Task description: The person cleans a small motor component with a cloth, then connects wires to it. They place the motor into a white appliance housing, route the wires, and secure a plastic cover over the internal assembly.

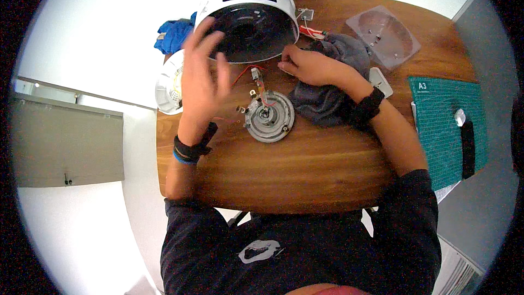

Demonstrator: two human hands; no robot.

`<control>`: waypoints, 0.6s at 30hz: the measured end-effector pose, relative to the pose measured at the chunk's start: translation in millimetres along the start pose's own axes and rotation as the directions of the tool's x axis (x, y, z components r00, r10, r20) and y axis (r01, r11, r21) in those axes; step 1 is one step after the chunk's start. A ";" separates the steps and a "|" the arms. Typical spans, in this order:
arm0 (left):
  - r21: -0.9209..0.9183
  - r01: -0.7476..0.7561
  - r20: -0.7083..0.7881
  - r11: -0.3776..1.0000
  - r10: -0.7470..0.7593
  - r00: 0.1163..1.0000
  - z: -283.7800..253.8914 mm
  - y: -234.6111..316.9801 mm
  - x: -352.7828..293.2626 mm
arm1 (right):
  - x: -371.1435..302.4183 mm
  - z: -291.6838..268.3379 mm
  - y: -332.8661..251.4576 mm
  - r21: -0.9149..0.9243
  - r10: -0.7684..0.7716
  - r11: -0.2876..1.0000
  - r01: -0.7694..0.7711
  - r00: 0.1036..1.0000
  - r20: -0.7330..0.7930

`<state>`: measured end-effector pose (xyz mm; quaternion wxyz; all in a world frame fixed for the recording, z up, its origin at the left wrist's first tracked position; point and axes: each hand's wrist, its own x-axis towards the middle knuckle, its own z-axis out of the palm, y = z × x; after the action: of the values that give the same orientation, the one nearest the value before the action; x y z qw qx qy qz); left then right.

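The left hand spreads empty fingers by a white round shell, top middle. A round grey metal plate lies mid-frame on the brown wood table. The right hand curls; I can't tell its hold. Far right are a green mat and grey wall.

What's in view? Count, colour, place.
Table: 1, brown, centre
Shell: 1, white, dark inside, back centre
Disc: 1, silver, mid-table
Wire: 1+, red, behind disc
Cloth: 1, grey, right of disc
Bundle: 1, blue, back left
Round cover: 1, white, left edge
Tool handle: 1, red, behind cloth
Block: 1, grey, right of shell
Tray: 1, clear, back right
Bits: several, dark, in tray
Flat piece: 1, white, right of cloth
Mat: 1, green, far right
Strip: 1, black, on mat
Scrap: 1, white, on mat
Shirt: 1, black, bottom
Wristbands: 2+, black/blue, wrists
Left hand: 1, bare, blurred, overlapping shell's left
Right hand: 1, bare, over cloth
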<state>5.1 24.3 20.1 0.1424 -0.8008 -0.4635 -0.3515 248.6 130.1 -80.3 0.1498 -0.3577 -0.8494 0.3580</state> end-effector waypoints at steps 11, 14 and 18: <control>-0.284 0.080 0.652 0.955 0.131 0.747 3.1 3.3 -26.0 | -3.5 -2.8 4.3 -0.075 -0.173 0.981 0.178 0.983 0.065; -0.284 0.082 0.672 0.955 0.137 0.728 0.4 -2.7 -27.1 | -3.4 1.0 10.3 -0.052 -0.207 0.976 0.210 0.977 0.048; -0.295 0.072 0.682 0.953 0.157 0.714 -1.3 -5.1 -25.0 | -6.3 -4.3 -0.4 -0.067 -0.168 0.982 0.174 0.982 0.083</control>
<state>-7.9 10.2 3.2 -0.1585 -0.8964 -0.4051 -0.0857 255.0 127.6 -76.9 0.1337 -0.2744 -0.8948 0.3257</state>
